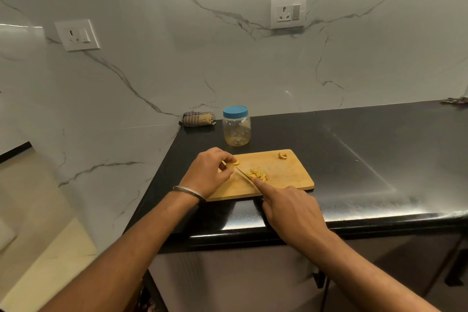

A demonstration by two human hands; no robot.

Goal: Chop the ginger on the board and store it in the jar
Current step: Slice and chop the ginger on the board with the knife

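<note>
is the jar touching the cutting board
Apart. The head view shows a strip of black counter between the jar and the far edge of the cutting board.

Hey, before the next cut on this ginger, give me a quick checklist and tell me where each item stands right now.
1. Left hand pinning the ginger on the board: ok.
2. Right hand gripping the knife, forefinger along its spine: ok.
3. Left fingertips clear of the blade: cannot tell, they sit very close.
4. Cut pieces lying away from the blade's path: ok.
5. Board fully on the counter: not ok, its near edge reaches the counter's rim.
6. Jar open for storing: not ok, the lid is on.
</note>
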